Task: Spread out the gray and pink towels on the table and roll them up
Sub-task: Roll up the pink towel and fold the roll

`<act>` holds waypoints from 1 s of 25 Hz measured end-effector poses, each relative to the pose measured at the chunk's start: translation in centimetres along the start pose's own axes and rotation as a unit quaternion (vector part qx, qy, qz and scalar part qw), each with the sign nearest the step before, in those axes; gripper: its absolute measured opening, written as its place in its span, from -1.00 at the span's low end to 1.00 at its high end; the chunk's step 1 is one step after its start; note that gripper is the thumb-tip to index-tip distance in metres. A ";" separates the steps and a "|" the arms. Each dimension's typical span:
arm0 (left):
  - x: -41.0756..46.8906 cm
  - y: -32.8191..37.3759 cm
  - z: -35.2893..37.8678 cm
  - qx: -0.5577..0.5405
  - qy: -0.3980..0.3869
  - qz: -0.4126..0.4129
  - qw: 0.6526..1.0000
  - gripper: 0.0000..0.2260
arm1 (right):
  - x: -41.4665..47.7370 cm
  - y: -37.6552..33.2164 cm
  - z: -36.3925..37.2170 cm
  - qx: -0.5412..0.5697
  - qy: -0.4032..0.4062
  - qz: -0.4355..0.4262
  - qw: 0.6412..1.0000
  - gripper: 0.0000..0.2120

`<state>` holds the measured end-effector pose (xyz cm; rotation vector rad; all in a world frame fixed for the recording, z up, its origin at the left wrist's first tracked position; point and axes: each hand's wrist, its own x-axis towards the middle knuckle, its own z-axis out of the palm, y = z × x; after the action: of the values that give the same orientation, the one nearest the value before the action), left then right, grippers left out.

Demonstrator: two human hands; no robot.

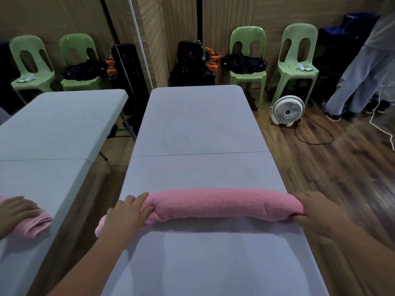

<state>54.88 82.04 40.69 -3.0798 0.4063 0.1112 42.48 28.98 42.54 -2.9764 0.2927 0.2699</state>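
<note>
A rolled towel (222, 205) lies crosswise on the table (198, 124), near its front end. The left hand (126, 212) rests on the roll's left end, the right hand (316, 210) on its right end. Behind the table stand two chairs (248, 60), and a fan (287, 111) sits on the floor to the right.

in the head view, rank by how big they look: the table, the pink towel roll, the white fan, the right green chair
1. table, by far the largest.
2. pink towel roll, spanning the table's width.
3. green chair and white fan: the chair looks bigger, but both stand far back, so their place against the roll is unsure.
</note>
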 end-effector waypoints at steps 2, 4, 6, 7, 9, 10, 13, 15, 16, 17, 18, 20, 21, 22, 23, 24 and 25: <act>-0.5 0.8 0.4 -0.032 -0.032 -0.043 0.998 -0.46 | -1.1 -1.7 0.2 -0.003 0.008 -0.026 1.000 -0.54; -2.3 2.0 1.0 0.009 -0.036 0.004 0.999 -0.52 | -3.3 -4.6 0.5 0.020 -0.008 -0.016 1.000 -0.57; -4.6 4.6 0.7 -0.019 -0.076 -0.015 0.997 -0.49 | -5.5 -8.2 1.5 0.050 -0.031 0.006 0.998 -0.47; -5.5 5.9 0.9 -0.085 -0.083 -0.055 0.991 -0.51 | -6.4 -9.9 2.3 0.077 -0.041 0.011 0.996 -0.37; -6.1 9.4 0.4 -0.262 -0.126 -0.164 0.943 -0.56 | -6.9 -13.1 3.3 0.138 -0.059 -0.008 0.989 -0.21; -6.1 11.3 -0.2 -0.369 -0.159 -0.217 0.890 -0.53 | -6.8 -14.5 3.7 0.165 -0.065 -0.021 0.984 -0.21; -6.5 16.9 -1.9 -0.577 -0.200 -0.272 0.743 -0.53 | -5.7 -18.8 2.9 0.156 -0.074 -0.053 0.983 -0.05; -6.6 18.9 -4.4 -0.651 -0.292 -0.268 0.647 -0.66 | -4.4 -20.8 2.2 0.054 -0.095 -0.038 0.993 0.18; -6.7 19.1 -5.5 -0.650 -0.341 -0.222 0.642 -0.69 | -3.6 -21.3 2.0 -0.003 -0.105 -0.038 0.994 0.20; -6.7 18.7 -6.2 -0.626 -0.369 -0.150 0.671 -0.71 | -2.9 -21.6 1.8 -0.059 -0.108 -0.052 0.991 0.20; -6.5 17.8 -6.2 -0.569 -0.354 -0.056 0.740 -0.74 | -2.3 -21.6 1.8 -0.107 -0.106 -0.077 0.986 0.18; -5.0 15.5 -5.8 -0.324 -0.213 0.164 0.907 -0.70 | -1.5 -20.6 2.1 -0.155 -0.105 -0.135 0.973 0.15; -3.9 14.3 -5.4 -0.170 -0.108 0.235 0.951 -0.56 | -1.2 -19.9 2.1 -0.155 -0.108 -0.157 0.969 0.14; -2.9 13.3 -4.8 -0.055 -0.040 0.265 0.962 -0.31 | -1.0 -19.1 2.2 -0.144 -0.113 -0.173 0.968 0.14; -1.9 12.6 -4.7 0.008 -0.028 0.262 0.965 -0.06 | -0.8 -18.2 2.3 -0.127 -0.121 -0.180 0.968 0.17; -1.0 12.3 -4.7 0.017 -0.063 0.241 0.968 0.11 | -0.6 -17.5 2.2 -0.104 -0.132 -0.180 0.969 0.21; -0.1 12.1 -4.6 -0.004 -0.105 0.212 0.972 0.20 | -0.4 -16.9 2.1 -0.081 -0.138 -0.180 0.971 0.23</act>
<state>51.94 70.24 45.01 -2.8922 1.0403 0.4422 45.22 45.80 42.56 -3.0157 -0.3121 0.6812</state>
